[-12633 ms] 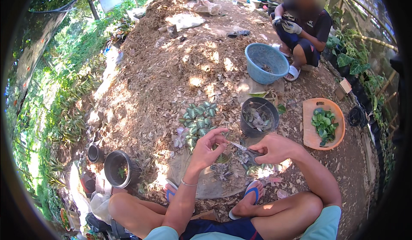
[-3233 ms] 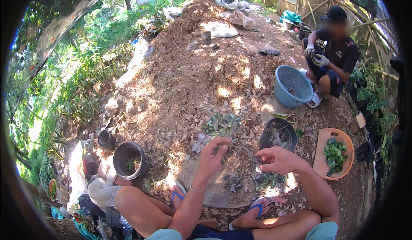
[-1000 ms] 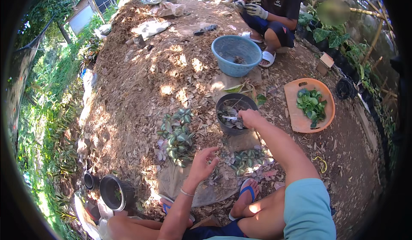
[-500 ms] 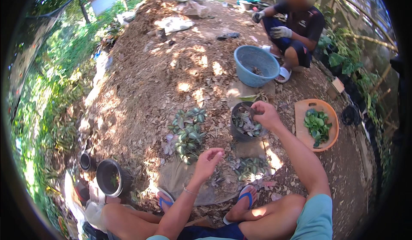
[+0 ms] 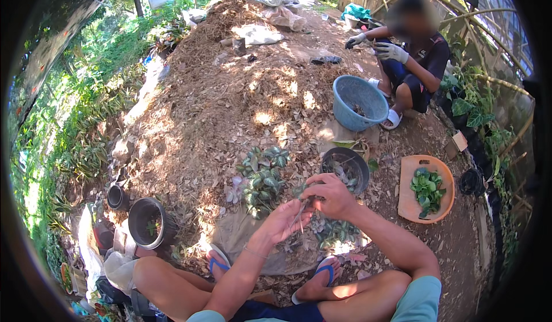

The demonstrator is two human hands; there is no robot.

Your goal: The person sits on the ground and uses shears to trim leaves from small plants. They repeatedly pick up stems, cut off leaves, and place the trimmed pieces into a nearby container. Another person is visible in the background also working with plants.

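Observation:
My right hand [image 5: 332, 196] pinches a small plant cutting [image 5: 303, 214], with thin brownish stems hanging down. Palm up beneath it, my left hand [image 5: 286, 220] closes its fingers on the same stems; the exact grip is partly hidden. Just beyond my hands stands a round black pot [image 5: 366, 178] holding silvery, dull leaves, partly covered by my right hand. A bunch of green, pale-patterned leafy plants [image 5: 264, 181] lies left of the pot. More of these patterned leaves [image 5: 339, 233] lie on a cloth [image 5: 230, 233] below my right forearm.
An orange plastic tray [image 5: 409, 201] with green leafy cuttings [image 5: 427, 191] sits at right. Farther back, a blue tub [image 5: 345, 112] stands before a squatting person in gloves [image 5: 391, 52]. Black pots [image 5: 141, 221] stand at left. Dry leaves and soil cover the ground.
My right hand has come from the black pot toward me with the cutting. My left hand has moved up to meet it. The other person's gloved hand has risen.

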